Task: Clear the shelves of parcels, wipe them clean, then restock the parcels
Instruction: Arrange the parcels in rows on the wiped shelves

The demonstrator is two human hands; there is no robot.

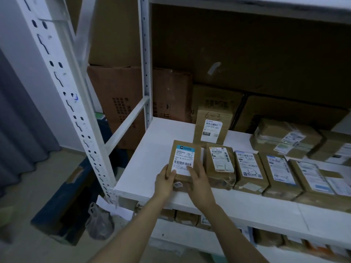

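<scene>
Left hand + right hand both grip the end parcel; shelf mostly full. Clearing or restocking? Can't tell tbh.

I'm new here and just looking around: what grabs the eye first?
The left hand and right hand hold a brown parcel at the left end of a row of labelled parcels on the white shelf. Large cardboard cartons stand stacked behind it.
</scene>
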